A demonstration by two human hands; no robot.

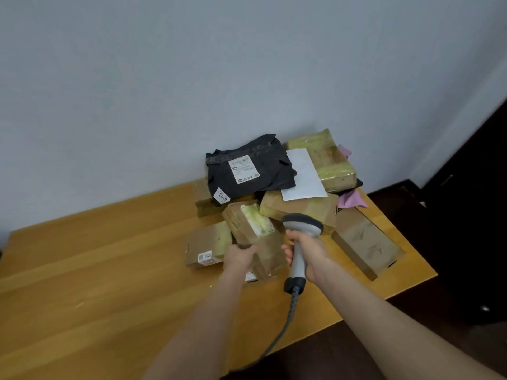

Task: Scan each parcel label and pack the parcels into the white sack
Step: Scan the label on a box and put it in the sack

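Table (96, 270): wooden, filling the lower left of the frame
Small labelled box (204, 249): lying flat, left of centre; touching your left wrist's side
Left hand (240, 256): your fingers curled round the near end of a tilted brown parcel (255, 231), centre frame
Right hand (312, 259): clenched on the grey scanner (301, 229); its head just right of that parcel
Pile: black mailer (249, 168) on top behind; flat box (367, 239) at far right
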